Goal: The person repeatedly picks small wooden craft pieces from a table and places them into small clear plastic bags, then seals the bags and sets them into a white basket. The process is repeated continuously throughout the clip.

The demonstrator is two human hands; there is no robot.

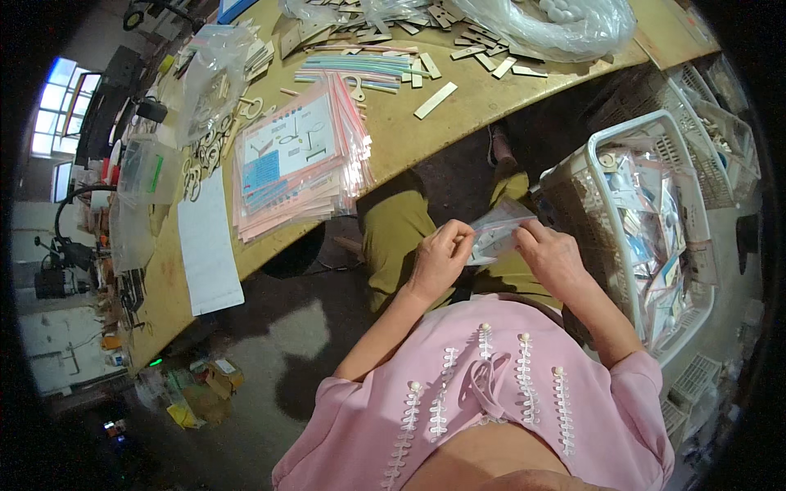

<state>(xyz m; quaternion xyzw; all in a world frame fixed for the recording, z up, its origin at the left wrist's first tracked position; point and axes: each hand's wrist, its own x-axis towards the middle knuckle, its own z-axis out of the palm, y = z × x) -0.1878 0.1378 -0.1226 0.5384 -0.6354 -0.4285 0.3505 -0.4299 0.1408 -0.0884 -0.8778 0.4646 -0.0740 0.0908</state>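
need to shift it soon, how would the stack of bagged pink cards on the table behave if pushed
The stack would probably slide apart rather than move as one, since its layers already fan out unevenly. Shiny highlights along its right side suggest slippery plastic. Its layers look thin and flat, so each is likely light and unlikely to roll.

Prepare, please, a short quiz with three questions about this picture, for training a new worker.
1. What do the left hand and the right hand hold between them?
2. True or false: the white paper sheet lies to the left of the stack of pink-edged packets.
3. Where in the picture is the nearest white basket? A) Left side; B) Right side; C) Top left corner.

Key: 1. A clear plastic bag; 2. True; 3. B.
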